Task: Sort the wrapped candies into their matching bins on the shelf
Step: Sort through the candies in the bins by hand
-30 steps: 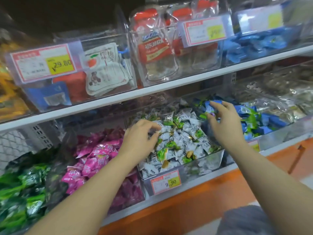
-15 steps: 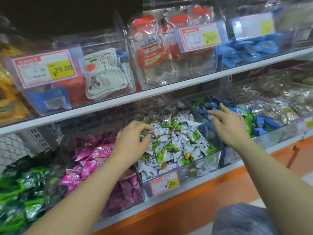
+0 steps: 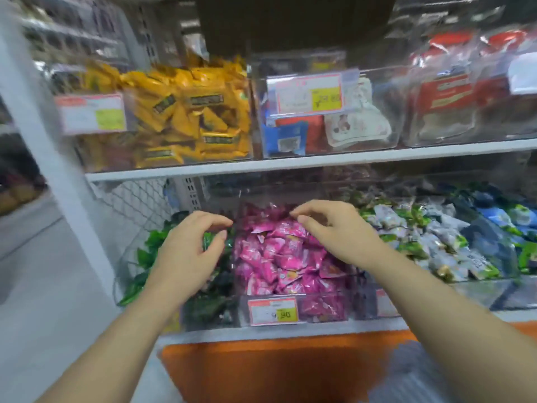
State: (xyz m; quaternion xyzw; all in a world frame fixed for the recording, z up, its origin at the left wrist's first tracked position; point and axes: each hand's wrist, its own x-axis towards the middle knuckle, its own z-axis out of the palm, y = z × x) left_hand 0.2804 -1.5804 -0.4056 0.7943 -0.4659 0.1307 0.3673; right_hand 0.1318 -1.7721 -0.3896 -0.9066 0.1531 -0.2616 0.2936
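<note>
Partly hiding green candies (image 3: 151, 242), nine o'clock, under left hand (image 3: 190, 254); hovering right hand (image 3: 334, 231) over pink candies (image 3: 279, 257); both loosely curled, empty.

L hand (image 3: 186, 251) over left bin (image 3: 209, 312), R hand (image 3: 340, 231) over mid bin (image 3: 322, 308).

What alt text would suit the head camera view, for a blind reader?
Two bare hands reach over clear candy bins on a shop shelf: the left hand above green candies, the right hand above pink candies, fingers curved, seemingly holding nothing. White-and-green candies lie further right; yellow packets sit on the shelf above.
</note>
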